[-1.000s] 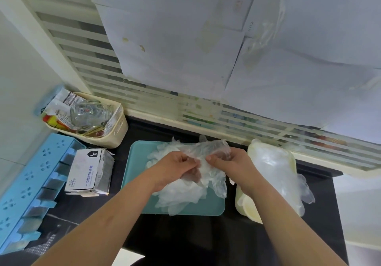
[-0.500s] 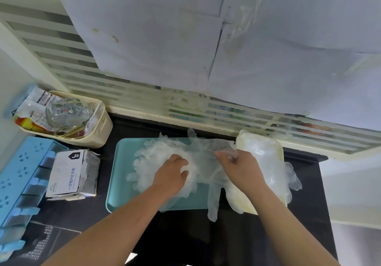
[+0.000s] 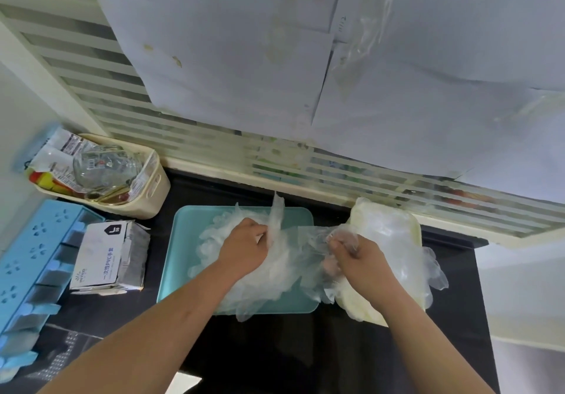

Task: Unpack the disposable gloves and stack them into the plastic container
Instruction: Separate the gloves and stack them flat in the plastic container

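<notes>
A loose pile of clear disposable gloves (image 3: 220, 237) lies on a teal tray (image 3: 183, 240) on the black counter. My left hand (image 3: 244, 245) rests on the pile and pinches a glove (image 3: 276, 213) that sticks up. My right hand (image 3: 357, 256) is shut on another clear glove (image 3: 315, 237), held between the tray and the cream plastic container (image 3: 417, 231) to the right. That container holds a stack of gloves (image 3: 394, 240), some hanging over its right rim.
The opened white glove box (image 3: 104, 256) lies left of the tray. Behind it stands a cream basket (image 3: 153, 188) with packets and a glass jar. A blue rack (image 3: 33, 271) runs along the left edge. A slatted window rail borders the back.
My right hand has carried a glove from above the pile rightward to the container's edge. My left hand dropped onto the pile and took hold of another glove.
</notes>
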Tool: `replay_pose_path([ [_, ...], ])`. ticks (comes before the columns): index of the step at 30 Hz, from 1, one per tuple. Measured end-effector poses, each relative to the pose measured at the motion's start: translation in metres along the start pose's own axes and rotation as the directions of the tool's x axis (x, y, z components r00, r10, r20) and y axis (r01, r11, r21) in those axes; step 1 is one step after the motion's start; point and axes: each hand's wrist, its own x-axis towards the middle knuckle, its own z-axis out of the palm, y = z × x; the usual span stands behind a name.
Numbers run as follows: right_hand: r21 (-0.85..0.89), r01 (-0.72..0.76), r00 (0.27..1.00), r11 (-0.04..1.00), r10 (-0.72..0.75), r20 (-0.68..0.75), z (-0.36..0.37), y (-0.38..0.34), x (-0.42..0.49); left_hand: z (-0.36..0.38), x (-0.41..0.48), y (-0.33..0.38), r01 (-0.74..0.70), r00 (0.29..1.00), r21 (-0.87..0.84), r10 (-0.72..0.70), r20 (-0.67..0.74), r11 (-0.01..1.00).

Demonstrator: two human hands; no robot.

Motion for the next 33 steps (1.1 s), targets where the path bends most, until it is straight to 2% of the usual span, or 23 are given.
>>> replay_pose_path([
  [2,-0.011,0.031,0.998,0.999,-0.030,0.049,-0.002,-0.003,0.001,-0.016,-0.005,0.009,0.041,0.999,-0.090,-0.043,-0.020,0.995],
  [4,-0.017,0.062,0.992,0.998,-0.059,0.110,-0.004,-0.010,0.000,-0.035,-0.016,0.028,0.100,0.993,-0.286,-0.112,-0.027,0.953],
  [6,0.014,0.077,0.982,0.997,-0.079,0.173,-0.007,-0.016,-0.001,-0.052,-0.027,0.049,0.214,0.972,-0.578,-0.233,0.043,0.787],
  [8,0.122,0.080,0.968,0.989,-0.106,0.228,-0.011,-0.023,-0.001,-0.070,-0.039,0.070,0.365,0.924,-0.702,-0.328,0.195,0.611],
  [10,0.247,0.070,0.949,0.966,-0.141,0.281,-0.019,-0.030,0.000,-0.084,-0.053,0.085,0.366,0.927,-0.800,-0.259,0.270,0.476],
  [12,0.352,0.059,0.928,0.934,-0.181,0.325,-0.028,-0.039,-0.001,-0.093,-0.069,0.096,0.328,0.945,-0.892,-0.114,0.308,0.312],
  [13,0.389,0.064,0.919,0.919,-0.207,0.337,-0.035,-0.042,-0.002,-0.095,-0.075,0.101,0.340,0.940,-0.909,-0.048,0.338,0.241],
  [15,0.457,0.057,0.907,0.888,-0.238,0.349,-0.046,-0.043,-0.003,-0.096,-0.083,0.111,0.379,0.924,-0.910,-0.021,0.381,0.169],
  [19,0.620,-0.045,0.866,0.784,-0.278,0.415,-0.067,-0.033,-0.017,-0.083,-0.081,0.129,0.368,0.923,-0.904,0.030,0.383,0.216],
  [22,0.614,-0.035,0.955,0.788,-0.156,0.253,-0.074,-0.019,-0.017,-0.069,-0.080,0.144,0.395,0.917,-0.911,0.007,0.399,0.119],
  [24,0.587,-0.019,0.992,0.810,-0.056,0.109,-0.082,-0.005,-0.016,-0.057,-0.076,0.147,0.402,0.914,-0.915,0.057,0.402,0.025],
  [26,0.572,0.009,0.998,0.820,-0.046,0.050,-0.093,0.008,-0.017,-0.050,-0.077,0.153,0.432,0.894,-0.899,0.092,0.438,0.072],
  [28,0.533,0.043,0.997,0.845,-0.073,0.035,-0.105,0.018,-0.020,-0.034,-0.071,0.160,0.407,0.887,-0.848,0.074,0.456,0.340],
  [30,0.495,0.057,0.995,0.867,-0.090,0.044,-0.114,0.028,-0.023,-0.014,-0.063,0.174,0.318,0.918,-0.738,0.002,0.397,0.595],
  [31,0.472,0.056,0.993,0.880,-0.099,0.067,-0.117,0.033,-0.025,-0.005,-0.058,0.179,0.287,0.936,-0.712,-0.028,0.352,0.640],
  [33,0.423,0.020,0.985,0.906,-0.089,0.146,-0.124,0.040,-0.033,0.006,-0.050,0.194,0.259,0.961,-0.714,-0.101,0.257,0.650],
])
